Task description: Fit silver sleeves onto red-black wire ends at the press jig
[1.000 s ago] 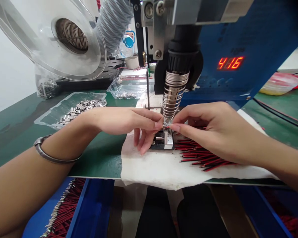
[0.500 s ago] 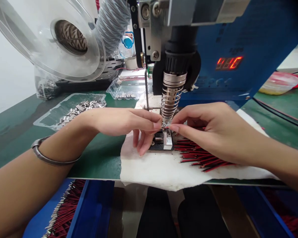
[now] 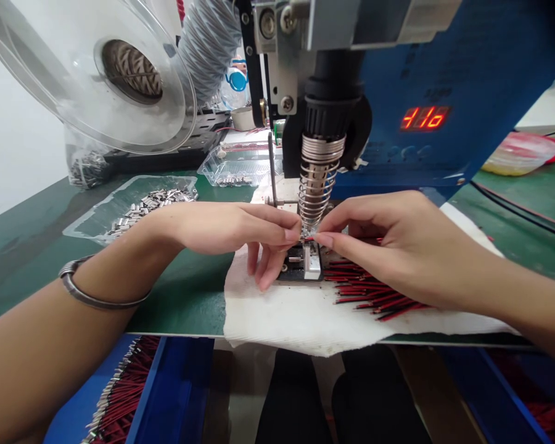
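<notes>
Head view: both hands meet beneath the coiled spring [image 3: 315, 191] of a blue machine [image 3: 472, 68], at a short red wire [image 3: 309, 238].
Right hand [image 3: 388, 240] pinches the wire's near end between thumb and forefinger; left hand [image 3: 226, 228] has thumb and forefinger closed together at the other side, its other fingers hanging loosely curled, though what lies between its tips cannot be told; the wire sits just above a small metal block [image 3: 312, 265]; red-and-black wires [image 3: 370, 287] lie in a pile on white cloth [image 3: 282, 320], beside and below the right hand; a clear tray [image 3: 90, 213] of metal parts [image 3: 141, 206] stands beyond the left forearm.
</notes>
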Demonstrator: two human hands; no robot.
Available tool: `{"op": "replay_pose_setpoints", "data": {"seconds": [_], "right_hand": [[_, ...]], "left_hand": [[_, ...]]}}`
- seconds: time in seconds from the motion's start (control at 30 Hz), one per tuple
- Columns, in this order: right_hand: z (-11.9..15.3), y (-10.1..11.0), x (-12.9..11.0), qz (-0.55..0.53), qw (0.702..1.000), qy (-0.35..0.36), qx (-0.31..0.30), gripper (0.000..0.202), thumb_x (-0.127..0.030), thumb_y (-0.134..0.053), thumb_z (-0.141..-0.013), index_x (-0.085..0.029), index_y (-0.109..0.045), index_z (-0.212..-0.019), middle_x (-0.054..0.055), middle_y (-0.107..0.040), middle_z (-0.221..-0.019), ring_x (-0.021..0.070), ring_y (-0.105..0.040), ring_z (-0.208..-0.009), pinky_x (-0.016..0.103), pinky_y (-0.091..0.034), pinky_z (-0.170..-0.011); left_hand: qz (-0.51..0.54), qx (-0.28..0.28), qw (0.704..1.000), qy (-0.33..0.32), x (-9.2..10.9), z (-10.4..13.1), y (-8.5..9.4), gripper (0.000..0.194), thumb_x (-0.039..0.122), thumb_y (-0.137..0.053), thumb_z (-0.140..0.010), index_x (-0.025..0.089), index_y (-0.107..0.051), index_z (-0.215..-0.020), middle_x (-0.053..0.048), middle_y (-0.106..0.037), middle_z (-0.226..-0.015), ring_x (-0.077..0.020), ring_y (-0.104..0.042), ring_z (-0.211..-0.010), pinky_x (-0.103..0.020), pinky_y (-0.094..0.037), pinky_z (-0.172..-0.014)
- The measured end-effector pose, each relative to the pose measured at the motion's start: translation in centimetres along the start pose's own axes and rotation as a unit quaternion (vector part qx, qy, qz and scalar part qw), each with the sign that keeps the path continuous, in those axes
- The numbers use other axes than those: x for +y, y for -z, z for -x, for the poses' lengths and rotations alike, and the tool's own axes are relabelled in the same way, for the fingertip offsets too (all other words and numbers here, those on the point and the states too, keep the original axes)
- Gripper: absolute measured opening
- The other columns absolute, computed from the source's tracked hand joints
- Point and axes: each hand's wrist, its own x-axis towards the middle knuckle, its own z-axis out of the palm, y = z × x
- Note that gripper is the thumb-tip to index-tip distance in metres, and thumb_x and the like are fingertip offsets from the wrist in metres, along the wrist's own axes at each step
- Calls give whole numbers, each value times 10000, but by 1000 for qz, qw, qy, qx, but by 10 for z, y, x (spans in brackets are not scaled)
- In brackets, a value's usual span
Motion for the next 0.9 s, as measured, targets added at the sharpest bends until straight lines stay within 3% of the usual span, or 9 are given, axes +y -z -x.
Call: {"op": "replay_pose_setpoints", "data": {"seconds": [0.23, 0.43, 0.67, 0.9], "right_hand": [[0, 1, -1, 3, 1000, -6, 3, 156, -274, -715, -1002, -239, -820, -892, -36, -634, -551, 161, -579, -509, 340, -479, -606], [0, 1, 0, 2, 1000, -6, 0, 157, -275, -718, -1000, -240, -822, -888, -46, -615, -532, 141, -514, -455, 335, -465, -569], [0, 1, 0, 1, 1000, -9, 1, 153, -257, -716, -998, -239, -818, -886, -32, -637, -554, 168, -587, -515, 344, -486, -605], [1, 0, -2, -2, 1000, -5, -1, 156, -247, -712, -1002, -243, -818, -889, -49, -586, -510, 172, -572, -503, 354, -496, -643]], "left_hand": [[-10, -6, 1000, 1, 2, -1, 1, 477, 314, -379, -1125, 192, -676, -773, -43, -788, -796, -160, -709, -795, -249, -563, -813], [1, -5, 1000, 6, 1, -1, 0, 458, 363, -430, -1123, 199, -653, -758, -36, -783, -787, -163, -712, -784, -244, -561, -812], [2, -6, 1000, -3, 0, 0, 0, 432, 360, -444, -1117, 198, -659, -780, -45, -783, -783, -173, -713, -784, -262, -567, -818], [2, -3, 1000, -2, 1, -1, 0, 431, 366, -452, -1113, 205, -646, -763, -49, -781, -782, -176, -707, -778, -271, -565, -815]]}}
